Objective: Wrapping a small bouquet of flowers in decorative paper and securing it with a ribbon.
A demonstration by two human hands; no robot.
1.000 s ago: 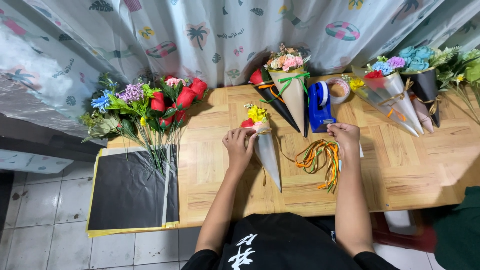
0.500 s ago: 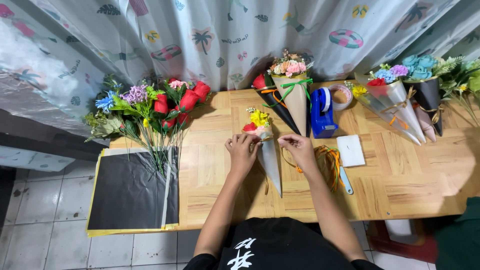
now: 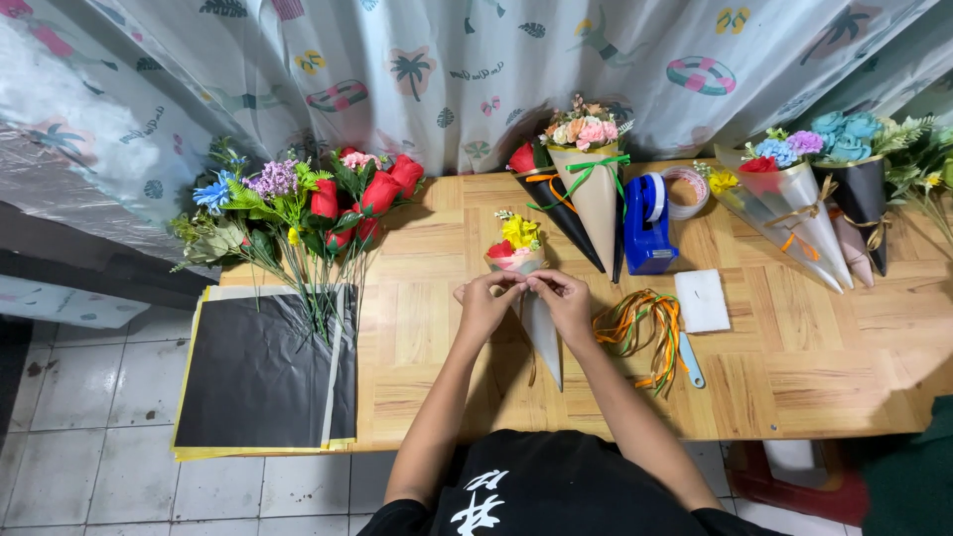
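A small cone bouquet [image 3: 526, 288], wrapped in clear and pale paper with a yellow and a red flower at its top, lies on the wooden table [image 3: 794, 377]. My left hand [image 3: 483, 304] and my right hand [image 3: 564, 298] meet over the cone's upper part, fingers pinched together at the wrap. A thin ribbon seems to run between the fingertips, too small to be sure. A tangle of orange, green and yellow ribbons [image 3: 640, 328] lies just right of my right hand.
Loose artificial flowers [image 3: 308, 213] lie at the left over black wrapping sheets [image 3: 263, 372]. Finished cone bouquets [image 3: 586, 184] stand at the back, more [image 3: 814, 189] at the right. A blue tape dispenser [image 3: 647, 226], a tape roll [image 3: 685, 191] and a white card [image 3: 702, 300] lie nearby.
My right hand moved left from the ribbons to the cone bouquet. Both hands now meet over its upper part.
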